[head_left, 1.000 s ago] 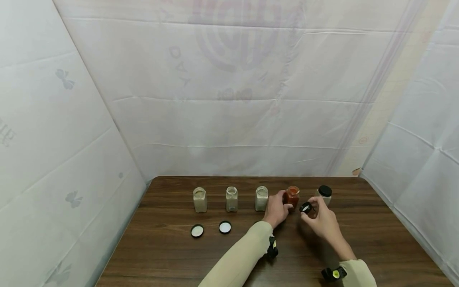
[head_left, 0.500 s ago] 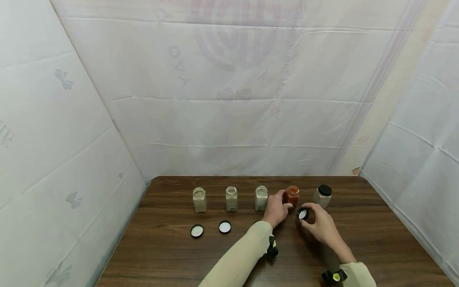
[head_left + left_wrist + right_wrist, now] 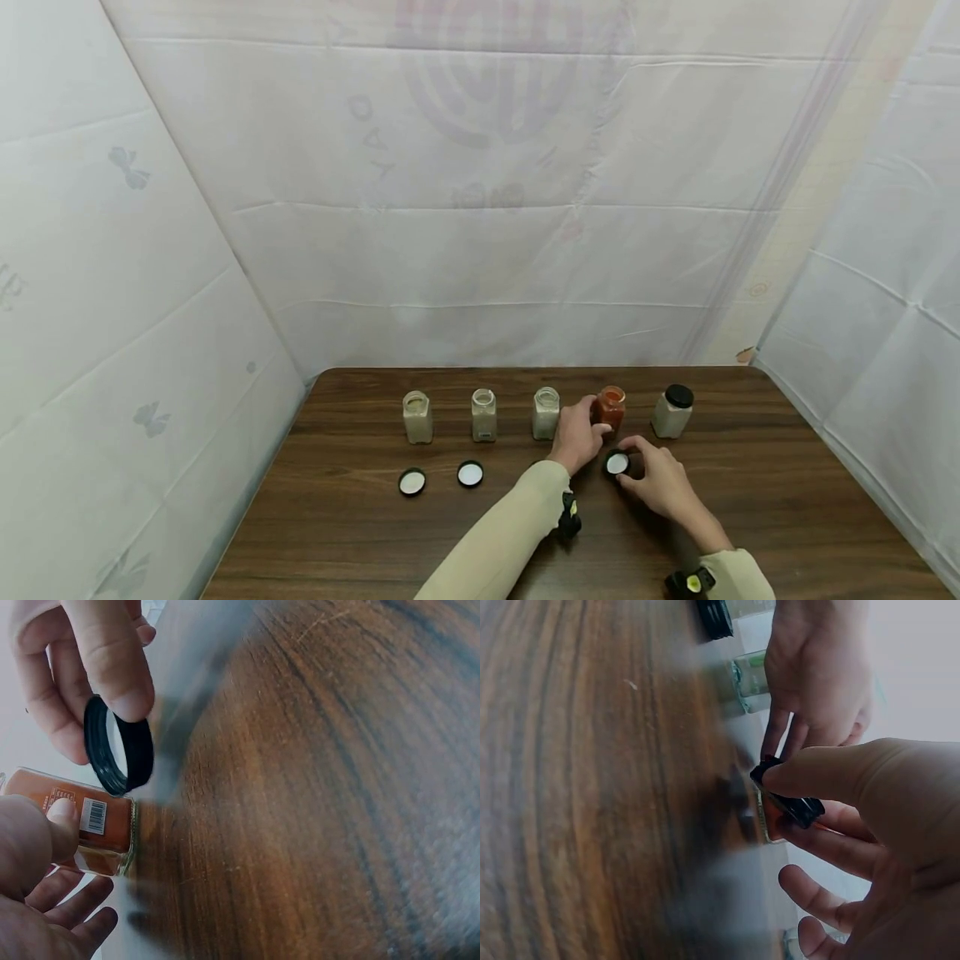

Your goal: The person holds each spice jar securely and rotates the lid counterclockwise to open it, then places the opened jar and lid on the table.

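Note:
With thumb and fingers on its sides, my left hand [image 3: 579,435] holds a glass jar of red-orange powder [image 3: 612,408] that stands lidless on the table. A barcode label [image 3: 93,816] shows on the jar in the left wrist view. My right hand [image 3: 663,482] pinches a black jar lid [image 3: 617,462] between thumb and fingers, its white inside turned up, close over the table just in front of the jar. In the right wrist view the lid [image 3: 791,796] is seen edge-on and overlaps the jar.
Left of the red jar stand three lidless glass jars of pale powder [image 3: 546,414] [image 3: 484,417] [image 3: 417,418]. Two black lids [image 3: 470,474] [image 3: 412,482] lie white side up before them; another is mostly hidden by my left arm. A black-capped jar [image 3: 672,412] stands at right. White sheeting [image 3: 480,250] surrounds the wooden table [image 3: 337,533].
My right hand has carried the lid left and toward me, away from the capped jar, down to a spot before the red jar. My left hand keeps its hold on the jar.

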Motion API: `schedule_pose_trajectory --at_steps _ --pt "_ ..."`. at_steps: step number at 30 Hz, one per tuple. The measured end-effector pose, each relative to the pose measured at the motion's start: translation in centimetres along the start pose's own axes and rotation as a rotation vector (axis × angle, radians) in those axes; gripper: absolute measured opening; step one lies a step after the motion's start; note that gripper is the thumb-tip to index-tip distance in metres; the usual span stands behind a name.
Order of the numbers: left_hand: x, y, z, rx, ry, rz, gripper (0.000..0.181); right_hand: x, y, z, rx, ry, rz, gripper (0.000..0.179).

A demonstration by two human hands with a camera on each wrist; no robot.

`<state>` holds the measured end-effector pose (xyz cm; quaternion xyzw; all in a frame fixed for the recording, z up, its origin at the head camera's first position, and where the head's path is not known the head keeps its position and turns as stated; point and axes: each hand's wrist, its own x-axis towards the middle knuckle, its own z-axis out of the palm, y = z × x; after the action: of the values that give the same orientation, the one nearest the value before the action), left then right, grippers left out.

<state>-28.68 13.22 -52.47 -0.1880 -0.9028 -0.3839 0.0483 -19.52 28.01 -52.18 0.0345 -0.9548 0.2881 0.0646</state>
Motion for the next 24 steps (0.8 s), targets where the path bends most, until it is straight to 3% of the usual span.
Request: schedule_pose_trajectory --at_steps 9,24 --pt "0.09 -0.08 0.19 0.003 0.0 0.007 0.046 -0.15 0.02 0.66 -0.062 -0.04 0.019 0.039" --pt "0.05 -0.02 0.05 -0.007 0.0 -0.006 0.045 -0.25 0.23 0.93 -0.055 -0.049 0.021 0.038"
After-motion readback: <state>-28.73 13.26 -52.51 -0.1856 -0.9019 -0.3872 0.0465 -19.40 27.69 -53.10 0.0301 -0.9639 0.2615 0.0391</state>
